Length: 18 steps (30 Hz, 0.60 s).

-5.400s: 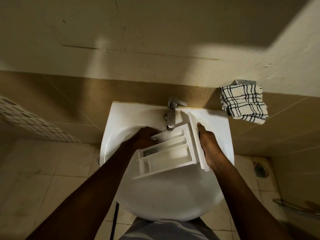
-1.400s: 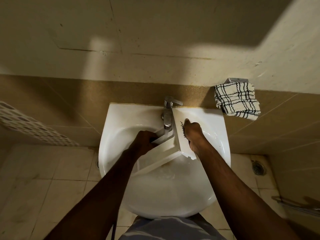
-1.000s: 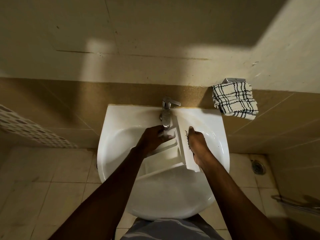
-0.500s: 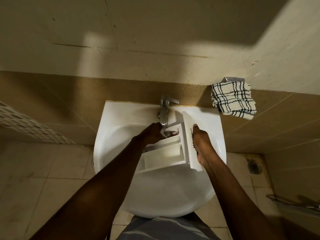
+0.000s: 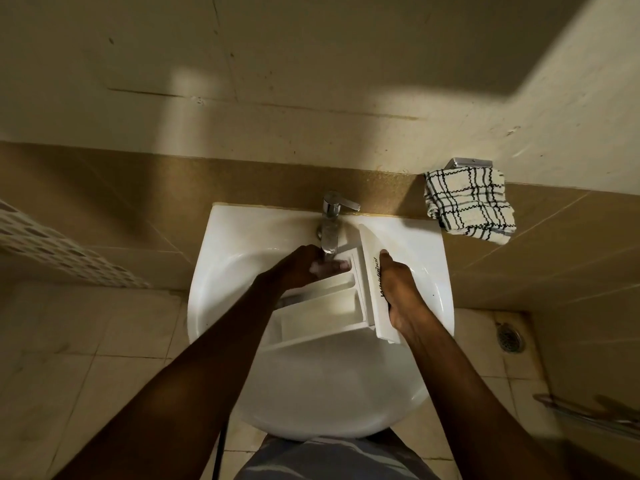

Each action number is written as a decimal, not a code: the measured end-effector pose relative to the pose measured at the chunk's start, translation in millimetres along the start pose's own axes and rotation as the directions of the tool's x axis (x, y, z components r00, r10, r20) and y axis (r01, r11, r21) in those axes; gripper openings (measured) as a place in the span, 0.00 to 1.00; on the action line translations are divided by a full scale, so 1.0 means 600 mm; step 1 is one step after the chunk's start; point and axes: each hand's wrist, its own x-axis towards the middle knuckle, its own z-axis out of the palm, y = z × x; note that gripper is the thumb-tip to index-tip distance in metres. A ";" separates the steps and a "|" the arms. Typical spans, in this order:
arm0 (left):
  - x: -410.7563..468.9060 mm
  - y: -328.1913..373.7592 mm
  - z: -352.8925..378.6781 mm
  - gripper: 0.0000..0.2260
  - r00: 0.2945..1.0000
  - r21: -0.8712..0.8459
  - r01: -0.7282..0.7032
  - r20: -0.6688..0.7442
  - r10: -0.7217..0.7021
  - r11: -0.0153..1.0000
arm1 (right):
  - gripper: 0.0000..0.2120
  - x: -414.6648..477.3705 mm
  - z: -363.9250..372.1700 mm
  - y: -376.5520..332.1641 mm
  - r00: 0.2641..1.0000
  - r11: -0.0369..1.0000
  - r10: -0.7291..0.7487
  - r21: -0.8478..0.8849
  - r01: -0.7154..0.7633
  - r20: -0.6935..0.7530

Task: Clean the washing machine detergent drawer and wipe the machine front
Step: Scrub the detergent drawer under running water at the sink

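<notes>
White drawer (image 5: pixel 322 306) gripped at its front by right hand (image 5: pixel 401 299); straight fingers (image 5: pixel 337 266) of left hand (image 5: pixel 301 268) rub inside; wet, it may slip.

The detergent drawer (image 5: pixel 322 311) sits over the sink (image 5: pixel 235 244), its far compartment under the tap (image 5: pixel 330 225) at the back rim. The left hand (image 5: pixel 304 268) is in that compartment, the right hand (image 5: pixel 398 294) on the drawer's right end. A cloth (image 5: pixel 467 204) hangs right of the tap; a floor drain (image 5: pixel 509 338) lies right of the sink.

Left hand (image 5: pixel 304 268) outstretched, right hand (image 5: pixel 398 294) curled.
</notes>
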 end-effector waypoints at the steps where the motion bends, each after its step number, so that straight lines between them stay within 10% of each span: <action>1: 0.002 -0.008 -0.003 0.18 1.000 0.022 0.003 0.014 -0.004 1.000 | 0.22 0.001 -0.004 -0.002 1.000 1.000 -0.007 -0.018 0.007 -0.005; 12: 0.011 -0.026 0.013 0.16 0.996 0.067 -0.031 -0.086 0.037 0.997 | 0.21 0.000 0.006 -0.004 0.999 0.999 -0.047 -0.027 0.046 -0.025; 18: -0.017 -0.059 -0.025 0.17 0.997 0.175 -0.020 0.080 0.006 0.984 | 0.24 0.001 -0.033 -0.005 0.998 1.000 -0.022 0.005 0.023 -0.058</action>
